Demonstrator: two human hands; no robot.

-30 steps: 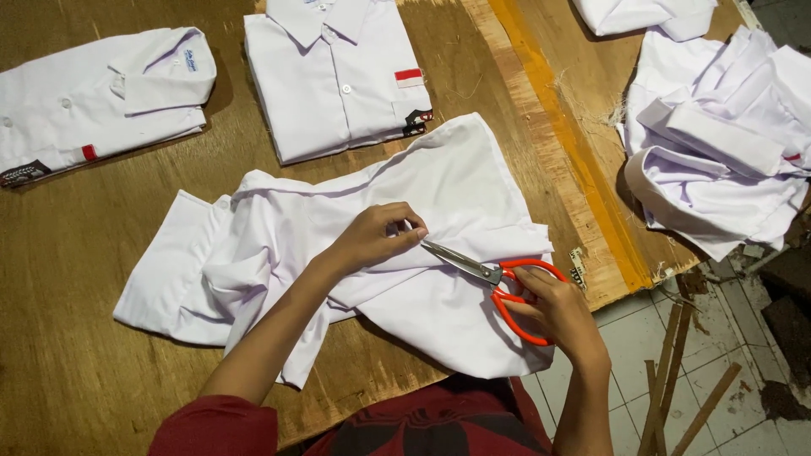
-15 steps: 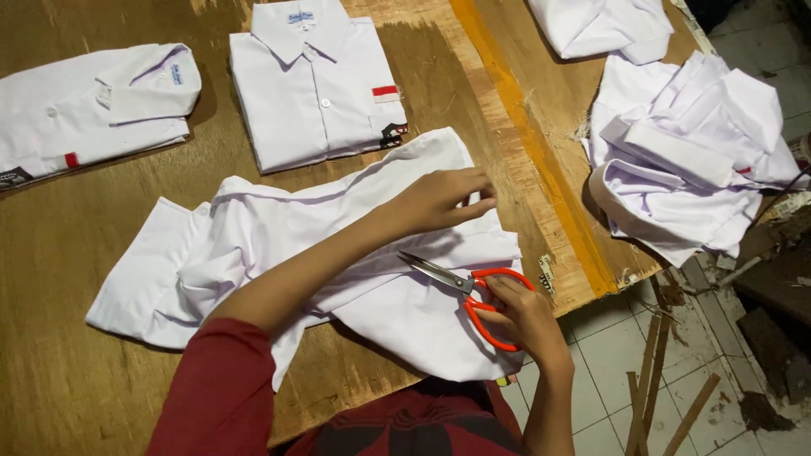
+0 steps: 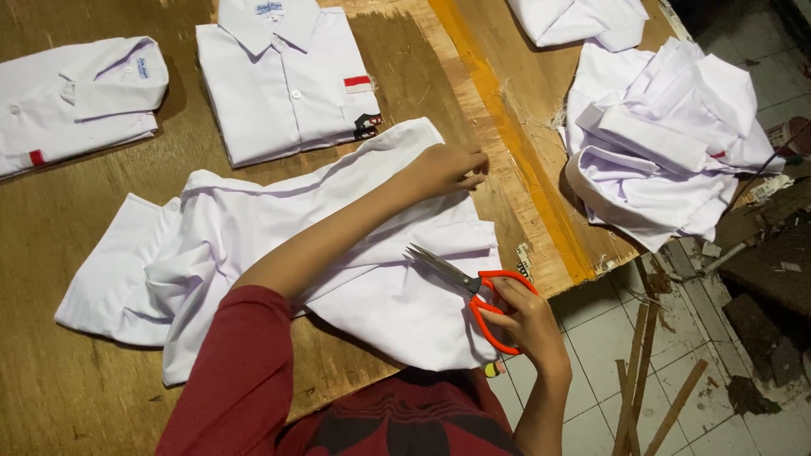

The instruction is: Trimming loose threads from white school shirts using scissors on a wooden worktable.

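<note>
A white shirt lies spread and rumpled across the wooden table. My left hand reaches over it and pinches the cloth at the shirt's far right edge. My right hand holds orange-handled scissors near the table's front edge, with fingers through the loops. The blades are slightly apart and point left over the shirt's lower part, not cutting cloth.
Two folded white shirts lie at the back of the table. A heap of white shirts sits at the right end, another shirt behind it. Wooden sticks lie on the tiled floor right of the table.
My left hand has slid from the shirt's middle up and to the right, to its far edge. My right hand with the scissors has drawn back slightly towards the table's edge.
</note>
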